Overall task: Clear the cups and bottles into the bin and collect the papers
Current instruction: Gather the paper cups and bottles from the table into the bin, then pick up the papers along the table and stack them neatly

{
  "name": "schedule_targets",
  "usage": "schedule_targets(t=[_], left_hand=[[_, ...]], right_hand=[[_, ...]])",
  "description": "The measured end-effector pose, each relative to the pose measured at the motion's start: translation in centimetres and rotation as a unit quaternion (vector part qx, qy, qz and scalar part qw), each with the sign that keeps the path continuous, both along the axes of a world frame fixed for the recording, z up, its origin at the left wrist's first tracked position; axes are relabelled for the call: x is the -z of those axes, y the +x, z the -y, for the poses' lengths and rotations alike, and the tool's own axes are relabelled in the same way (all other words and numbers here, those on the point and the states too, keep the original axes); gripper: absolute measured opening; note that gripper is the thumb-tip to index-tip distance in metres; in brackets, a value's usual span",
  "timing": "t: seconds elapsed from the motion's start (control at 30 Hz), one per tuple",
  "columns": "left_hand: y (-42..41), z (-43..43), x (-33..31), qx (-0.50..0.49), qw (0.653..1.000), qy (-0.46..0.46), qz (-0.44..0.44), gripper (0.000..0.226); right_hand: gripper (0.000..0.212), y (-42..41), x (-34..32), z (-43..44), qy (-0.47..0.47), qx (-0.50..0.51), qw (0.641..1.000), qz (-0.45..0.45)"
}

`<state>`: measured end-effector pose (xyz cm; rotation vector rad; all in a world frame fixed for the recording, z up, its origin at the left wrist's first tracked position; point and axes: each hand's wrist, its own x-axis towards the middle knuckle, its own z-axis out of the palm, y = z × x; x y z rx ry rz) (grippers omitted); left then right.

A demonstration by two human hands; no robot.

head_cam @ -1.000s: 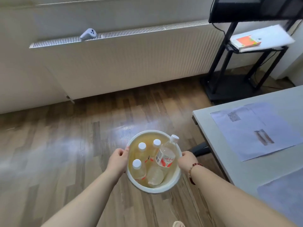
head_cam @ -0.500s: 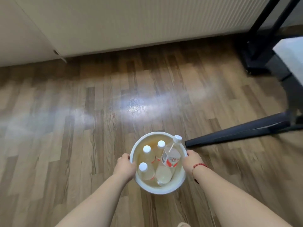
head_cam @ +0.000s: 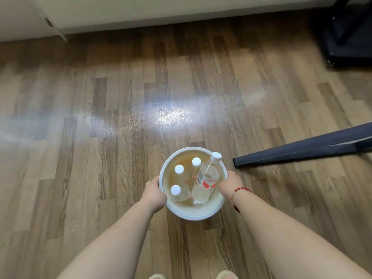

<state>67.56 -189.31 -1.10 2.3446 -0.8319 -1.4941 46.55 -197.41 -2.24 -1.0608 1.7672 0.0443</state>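
— White plastic, round and smooth: that's the bin (head_cam: 193, 215), held over the floor by both hands on opposite sides of its rim.

— How are the hands set?

— Left hand (head_cam: 154, 193) has its fingers curled shut around the left edge of the rim. Right hand (head_cam: 229, 184) is wrapped the same way on the right edge, with a red bead bracelet (head_cam: 240, 189) at the wrist.

— And inside?

— Clear plastic bottles with white screw caps. Three stand upright; a fourth, the tilted bottle (head_cam: 208, 177) with a red and white label, leans with its cap over the far right rim. Below it lies something clear and rounded, a cup or another bottle, I can't tell which.

— What room is there around it?

— Wood-grain plank floor (head_cam: 100, 158), glossy, with a bright glare patch beyond the bin; it's open to the left and ahead. On the right a dark, straight-edged table foot (head_cam: 302, 151) lies along the floor, its blunt end near the bin's right side but not touching. A pale wall panel (head_cam: 161, 11) bounds the far edge, and a black stand base (head_cam: 346, 37) fills the far right corner.

— Any papers?

— None in view.
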Motion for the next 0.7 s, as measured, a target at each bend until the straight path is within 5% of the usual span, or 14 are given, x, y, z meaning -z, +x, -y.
schedule_targets(t=[0.1, 0.27, 0.37, 0.53, 0.7], left_hand=[[0.2, -0.5, 0.1, 0.003, 1.0, 0.005, 0.003, 0.047], [0.4, -0.3, -3.6, 0.035, 0.993, 0.082, 0.072, 0.084], [0.7, 0.0, -8.2, 0.06, 0.993, 0.064, 0.084, 0.067], [1.1, 2.5, -20.9, 0.096, 0.991, 0.004, 0.089, 0.016], [0.6, 6.0, -35.1, 0.033, 0.994, -0.102, 0.035, 0.027]], right_hand=[[0.017, 0.3, -0.3, -0.2, -0.011, 0.001, 1.0, -0.003], [0.065, 1.1, -5.1, -1.2, 0.002, 0.0, 0.999, -0.055], [0.069, 1.6, -10.4, -2.0, -0.001, -0.026, 0.997, -0.068], [0.035, 2.8, -23.5, 0.2, 0.0, -0.107, 0.994, -0.036], [0.043, 0.9, -38.5, 2.0, -0.06, -0.084, 0.993, 0.052]])
